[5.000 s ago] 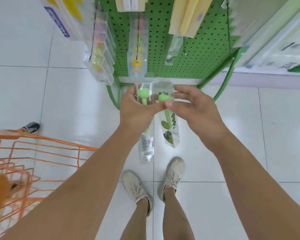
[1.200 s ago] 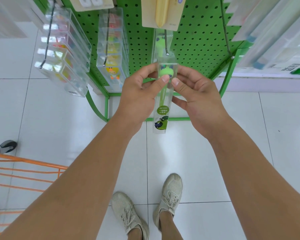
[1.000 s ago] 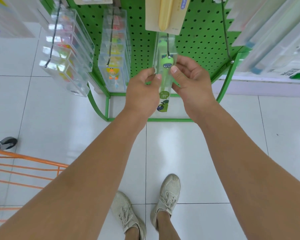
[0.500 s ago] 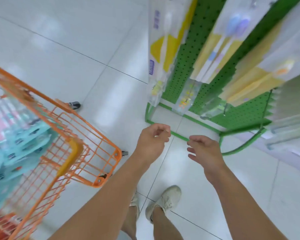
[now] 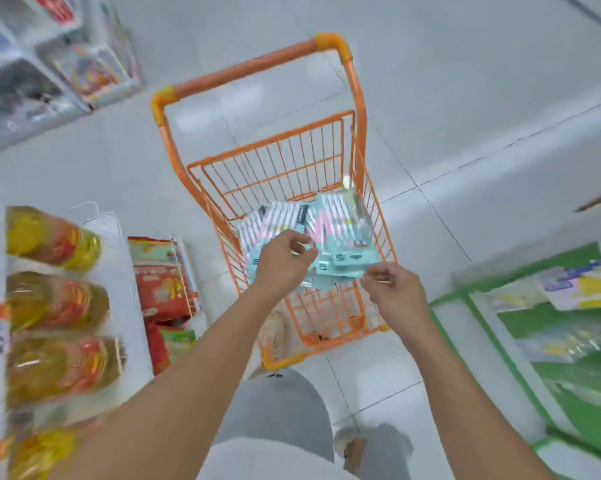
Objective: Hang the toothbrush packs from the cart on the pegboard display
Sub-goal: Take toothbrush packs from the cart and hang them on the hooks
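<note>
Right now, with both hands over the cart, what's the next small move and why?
Probably lower the left hand and grip the top teal toothbrush pack. It hovers over the pile in the orange cart, apparently holding nothing; the right hand is empty too.

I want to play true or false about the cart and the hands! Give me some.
1. The cart is orange. True.
2. The cart is empty. False: teal packs lie in it.
3. The left hand reaches over the packs. True.
4. The right hand holds a green toothbrush. False: no toothbrush shows in it.
5. Oil bottles stand at the left. True.
</note>
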A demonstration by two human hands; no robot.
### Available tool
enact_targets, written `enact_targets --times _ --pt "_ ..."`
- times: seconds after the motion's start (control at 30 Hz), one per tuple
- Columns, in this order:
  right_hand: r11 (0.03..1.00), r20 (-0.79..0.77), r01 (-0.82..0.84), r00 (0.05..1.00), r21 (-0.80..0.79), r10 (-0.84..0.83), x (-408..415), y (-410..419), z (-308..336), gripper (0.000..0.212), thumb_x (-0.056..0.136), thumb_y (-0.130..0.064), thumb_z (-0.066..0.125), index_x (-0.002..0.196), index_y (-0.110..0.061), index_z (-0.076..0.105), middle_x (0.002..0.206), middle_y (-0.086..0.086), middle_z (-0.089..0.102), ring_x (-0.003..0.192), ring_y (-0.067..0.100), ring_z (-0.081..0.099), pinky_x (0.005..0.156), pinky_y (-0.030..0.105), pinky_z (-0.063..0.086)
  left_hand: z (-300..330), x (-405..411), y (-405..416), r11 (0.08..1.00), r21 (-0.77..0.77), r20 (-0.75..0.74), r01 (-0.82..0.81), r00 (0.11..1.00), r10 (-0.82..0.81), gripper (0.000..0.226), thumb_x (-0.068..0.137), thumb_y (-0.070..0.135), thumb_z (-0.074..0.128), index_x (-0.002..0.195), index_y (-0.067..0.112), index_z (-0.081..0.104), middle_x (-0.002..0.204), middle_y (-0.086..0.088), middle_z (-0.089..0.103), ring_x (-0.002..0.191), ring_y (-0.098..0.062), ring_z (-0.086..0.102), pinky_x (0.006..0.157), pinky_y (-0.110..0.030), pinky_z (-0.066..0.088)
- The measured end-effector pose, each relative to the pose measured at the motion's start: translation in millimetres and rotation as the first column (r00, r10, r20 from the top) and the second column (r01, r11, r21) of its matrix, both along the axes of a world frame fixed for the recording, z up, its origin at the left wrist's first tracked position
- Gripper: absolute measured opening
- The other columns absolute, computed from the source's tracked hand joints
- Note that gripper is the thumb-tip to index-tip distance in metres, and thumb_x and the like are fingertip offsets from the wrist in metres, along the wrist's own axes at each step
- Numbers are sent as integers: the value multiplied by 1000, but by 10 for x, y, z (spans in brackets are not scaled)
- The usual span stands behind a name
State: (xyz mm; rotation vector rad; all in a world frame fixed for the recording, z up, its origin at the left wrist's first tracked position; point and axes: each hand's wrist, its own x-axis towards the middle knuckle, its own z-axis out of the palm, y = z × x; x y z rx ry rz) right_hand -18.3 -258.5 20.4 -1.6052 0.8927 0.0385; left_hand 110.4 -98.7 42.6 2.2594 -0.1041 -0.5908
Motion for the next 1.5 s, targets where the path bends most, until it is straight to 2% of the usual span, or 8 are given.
enact_targets --times 0.3,0.53,0.7,1.03,1.23,1.33,1.43,1.5 --pt "799 -367 -321 920 -509 135 1720 83 -954 82 85 -25 71 153 -9 28 147 20 38 138 37 35 113 45 35 -794 1288 341 850 322 -280 418 899 -336 83 87 44 71 151 7 32 151 -14 39 124 -31 54 96 -37 49" --pt "713 -629 -479 774 -512 68 2032 -91 -1203 65 91 -25 67 143 -1 35 143 24 36 132 43 36 106 47 37 -1186 1279 326 758 396 -473 519 822 -316 129 68 59 83 156 11 4 163 -20 -6 142 -49 27 104 -50 42" --pt "659 -652 -465 756 -592 -52 2064 35 -1323 64 90 -13 69 141 1 34 143 24 34 123 40 49 95 40 48 -1274 1209 352 889 360 -343 283 926 -156 107 73 30 83 152 16 12 149 -18 25 130 -37 42 86 -38 49" --pt "868 -178 157 947 -471 -268 1685 249 -817 35 89 -32 70 118 -14 62 103 -2 65 80 14 63 67 22 49 -1114 1418 488 998 54 -449 36 893 -8 90 85 2 72 155 23 19 92 5 49 65 -10 52 63 -34 55" --pt "894 159 394 917 -215 -366 1141 417 108 33 83 -16 82 113 -20 69 100 -9 70 83 6 65 79 24 56 -682 1318 176 935 34 -171 354 923 -344 111 72 43 86 157 23 17 162 -5 18 146 -29 27 115 -44 36" --pt "932 238 346 919 -107 -314 838 342 531 33 87 -8 76 119 -16 69 96 -13 71 88 5 64 84 25 52 -76 1214 -225 646 -114 145 755 656 -741 95 68 49 88 148 29 40 152 7 35 140 -2 28 114 -22 22" --pt "909 393 385 820 160 -416 493 228 858 32 99 -2 58 125 -19 63 94 -7 70 91 12 66 85 31 55 405 981 -567 353 -371 -104 859 339 -935 39 81 30 83 116 24 66 110 8 70 99 4 64 92 -25 48" --pt "848 438 440 727 295 -529 198 124 1010 28 103 -8 52 127 -20 62 101 4 66 94 19 65 84 35 56 618 720 -662 388 -549 -312 741 249 -917 19 91 23 72 108 17 66 98 -10 74 93 -22 71 85 -36 54"
